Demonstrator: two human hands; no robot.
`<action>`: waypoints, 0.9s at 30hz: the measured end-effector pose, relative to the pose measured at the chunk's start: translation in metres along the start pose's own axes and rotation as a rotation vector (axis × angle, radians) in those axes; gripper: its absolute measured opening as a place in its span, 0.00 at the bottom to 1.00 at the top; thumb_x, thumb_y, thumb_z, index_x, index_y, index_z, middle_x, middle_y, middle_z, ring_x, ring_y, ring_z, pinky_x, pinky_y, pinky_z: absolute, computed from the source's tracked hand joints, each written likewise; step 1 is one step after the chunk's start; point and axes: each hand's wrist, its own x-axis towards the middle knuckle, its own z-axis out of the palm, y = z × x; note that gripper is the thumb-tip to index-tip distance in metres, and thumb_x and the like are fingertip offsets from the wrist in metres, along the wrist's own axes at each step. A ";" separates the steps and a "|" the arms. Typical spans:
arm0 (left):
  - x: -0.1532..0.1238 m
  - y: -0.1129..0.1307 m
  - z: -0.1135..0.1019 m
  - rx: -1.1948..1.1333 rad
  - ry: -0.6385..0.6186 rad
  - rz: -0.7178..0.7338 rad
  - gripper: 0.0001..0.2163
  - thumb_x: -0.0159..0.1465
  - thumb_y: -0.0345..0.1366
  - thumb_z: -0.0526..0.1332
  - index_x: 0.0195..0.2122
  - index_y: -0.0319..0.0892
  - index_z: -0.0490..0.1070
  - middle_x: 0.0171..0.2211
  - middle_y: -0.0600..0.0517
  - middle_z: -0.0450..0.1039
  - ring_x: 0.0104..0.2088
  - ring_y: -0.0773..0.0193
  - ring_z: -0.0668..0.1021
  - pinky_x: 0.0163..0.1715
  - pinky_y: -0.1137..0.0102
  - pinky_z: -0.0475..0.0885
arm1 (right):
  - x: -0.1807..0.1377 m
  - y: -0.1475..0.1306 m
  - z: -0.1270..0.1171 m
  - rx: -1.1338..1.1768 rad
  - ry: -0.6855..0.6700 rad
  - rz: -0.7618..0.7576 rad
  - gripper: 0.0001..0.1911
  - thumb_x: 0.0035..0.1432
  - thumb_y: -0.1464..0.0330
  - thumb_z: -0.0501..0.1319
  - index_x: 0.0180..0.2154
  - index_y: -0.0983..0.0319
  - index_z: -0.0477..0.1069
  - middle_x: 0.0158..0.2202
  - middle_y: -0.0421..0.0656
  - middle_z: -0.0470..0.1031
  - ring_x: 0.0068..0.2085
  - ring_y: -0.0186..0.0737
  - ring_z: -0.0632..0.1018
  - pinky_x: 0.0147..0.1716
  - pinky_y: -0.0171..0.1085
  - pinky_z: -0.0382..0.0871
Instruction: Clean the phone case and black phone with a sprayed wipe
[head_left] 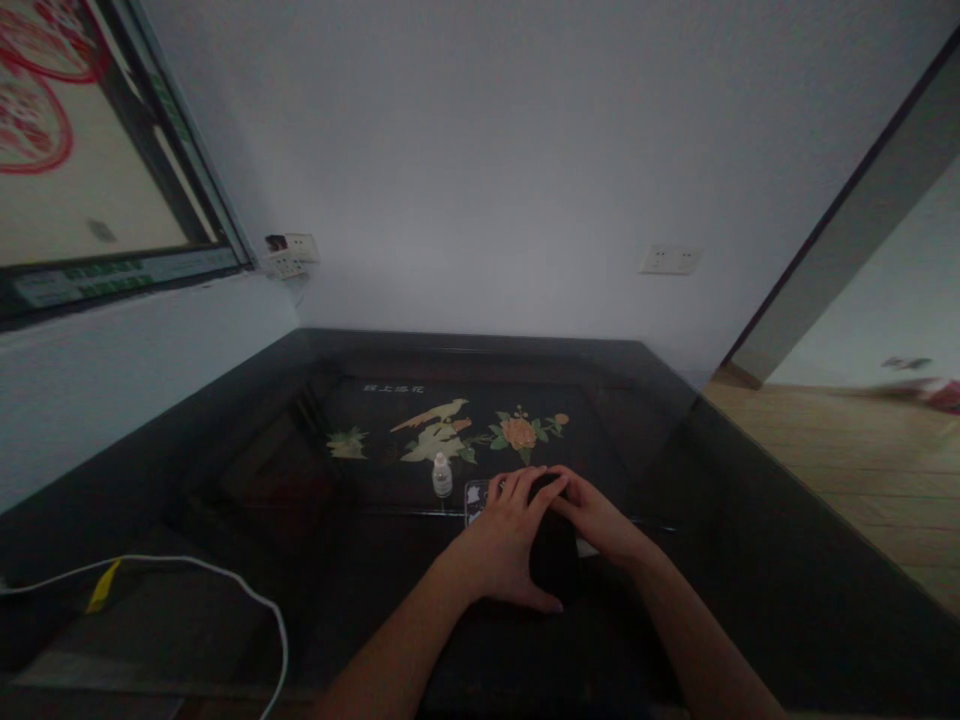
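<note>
Head view: a matte black, rounded object [555,555] lies between both hands above the glossy black worktop [375,600], its long axis apparently pointing away from the person. The left hand [510,537] wraps its left side, fingers and thumb spread; the right hand [600,520] bends fingers over its far end, pinch indeterminable. Leftward stands a small, white-capped translucent bottle [442,478], contents indistinct.
</note>
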 end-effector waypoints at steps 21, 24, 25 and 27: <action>0.003 -0.016 0.006 -0.094 -0.018 -0.025 0.58 0.36 0.54 0.79 0.68 0.49 0.56 0.65 0.40 0.58 0.65 0.38 0.62 0.65 0.44 0.56 | 0.015 0.019 -0.016 -0.338 0.184 -0.066 0.14 0.61 0.58 0.66 0.45 0.58 0.80 0.46 0.47 0.83 0.49 0.51 0.81 0.55 0.50 0.71; 0.004 -0.018 0.007 -0.097 -0.018 -0.011 0.59 0.36 0.55 0.79 0.68 0.49 0.55 0.65 0.40 0.58 0.65 0.38 0.62 0.66 0.44 0.56 | 0.015 0.024 -0.018 -0.379 0.201 -0.081 0.12 0.61 0.60 0.65 0.44 0.56 0.81 0.44 0.45 0.83 0.47 0.50 0.81 0.54 0.50 0.72; 0.004 -0.019 0.008 -0.098 -0.020 -0.008 0.59 0.35 0.56 0.79 0.69 0.49 0.55 0.65 0.40 0.58 0.65 0.38 0.62 0.66 0.45 0.55 | 0.015 0.025 -0.019 -0.382 0.208 -0.088 0.12 0.61 0.60 0.65 0.43 0.56 0.81 0.43 0.45 0.83 0.46 0.50 0.81 0.54 0.49 0.72; 0.004 -0.021 0.009 -0.095 -0.032 -0.011 0.60 0.36 0.57 0.78 0.69 0.49 0.54 0.65 0.40 0.58 0.65 0.38 0.62 0.66 0.45 0.55 | 0.015 0.026 -0.020 -0.397 0.258 -0.090 0.11 0.60 0.61 0.65 0.42 0.56 0.81 0.43 0.45 0.83 0.46 0.49 0.82 0.53 0.47 0.72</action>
